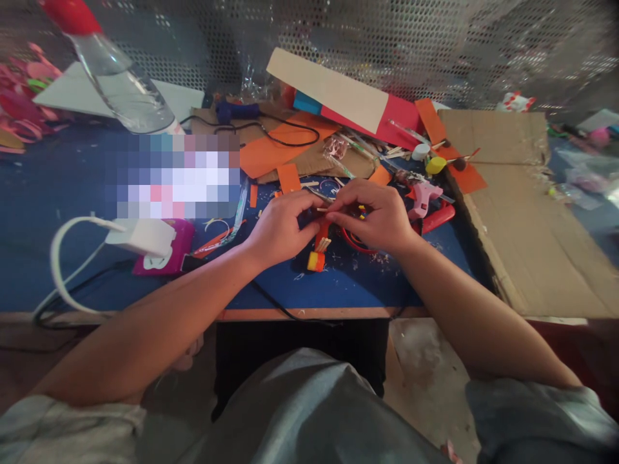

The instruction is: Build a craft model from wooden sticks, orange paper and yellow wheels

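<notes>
A grey shirt (314, 406) sits nearest; the right hand (374, 214) pinches a pale sliver (322, 209), the left hand (284, 227) unclear; probably light, brittle, best held by its ends.

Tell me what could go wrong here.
The small pale piece between the left hand and right hand could slip. The pink glue gun lies close to the right hand and might burn it if hot. The white cable loops beside the left forearm and could snag.
</notes>
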A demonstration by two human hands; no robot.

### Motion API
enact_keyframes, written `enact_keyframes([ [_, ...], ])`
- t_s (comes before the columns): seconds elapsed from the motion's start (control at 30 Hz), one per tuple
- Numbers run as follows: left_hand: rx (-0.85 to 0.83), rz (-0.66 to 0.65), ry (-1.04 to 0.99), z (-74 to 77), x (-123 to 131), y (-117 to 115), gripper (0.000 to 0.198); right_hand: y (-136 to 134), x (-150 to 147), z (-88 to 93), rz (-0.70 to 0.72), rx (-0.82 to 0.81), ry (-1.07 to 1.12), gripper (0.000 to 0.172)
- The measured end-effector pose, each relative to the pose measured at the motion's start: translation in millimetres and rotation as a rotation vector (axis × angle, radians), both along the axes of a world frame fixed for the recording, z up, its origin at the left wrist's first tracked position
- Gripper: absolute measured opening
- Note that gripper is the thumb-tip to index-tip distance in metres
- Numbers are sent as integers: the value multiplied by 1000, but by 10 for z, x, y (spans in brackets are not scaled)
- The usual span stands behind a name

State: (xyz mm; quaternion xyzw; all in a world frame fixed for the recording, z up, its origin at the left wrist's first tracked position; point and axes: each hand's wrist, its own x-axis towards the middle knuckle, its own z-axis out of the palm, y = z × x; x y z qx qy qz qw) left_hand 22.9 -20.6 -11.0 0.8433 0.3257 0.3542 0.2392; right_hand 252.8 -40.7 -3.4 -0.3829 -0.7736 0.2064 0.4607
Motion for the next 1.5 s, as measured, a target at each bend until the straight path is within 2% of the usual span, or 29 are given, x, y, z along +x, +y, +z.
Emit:
enact_keyframes([
  [0.3, -7, -1, -29, -7, 23, 13, 15, 34, -11, -73, -21, 49, 10, 40],
  [0.43, 13, 2, -24, -6, 21, 9, 11, 1, 9, -13, -16, 43, -10, 42],
  [0.5, 9, 9, -29, 7, 13, 11, 10, -6, 64, 46, -55, 40, 2, 44],
  [0.6, 2, 30, -45, 23, -8, 28, 11, 37, 208, 115, -222, 34, 33, 44],
  [0.7, 9, 62, -50, 20, -36, 60, 11, 123, 356, 125, -359, -5, -163, 30],
  [0.77, 35, 92, -56, 9, -56, 85, 10, 164, 425, 118, -367, -80, -391, 19],
  [0.83, 63, 127, -68, -3, -73, 110, 9, 170, 470, 122, -323, -173, -591, 15],
  [0.93, 56, 167, -100, -22, -92, 146, 10, 123, 515, 158, -211, -280, -763, 36],
  [1.03, -17, 194, -145, -39, -102, 184, 15, 55, 545, 189, -137, -307, -837, 57],
  [1.2, -267, 155, -263, -57, -112, 236, 20, -16, 547, 146, -124, -303, -858, 65],
  [1.27, -316, 127, -307, -50, -119, 235, 23, -29, 537, 123, -129, -288, -843, 68],
  [1.37, -279, 113, -345, -13, -133, 205, 28, -36, 533, 120, -155, -248, -803, 69],
  [1.5, -103, 146, -304, 63, -156, 146, 30, -20, 586, 162, -252, -169, -695, 69],
])
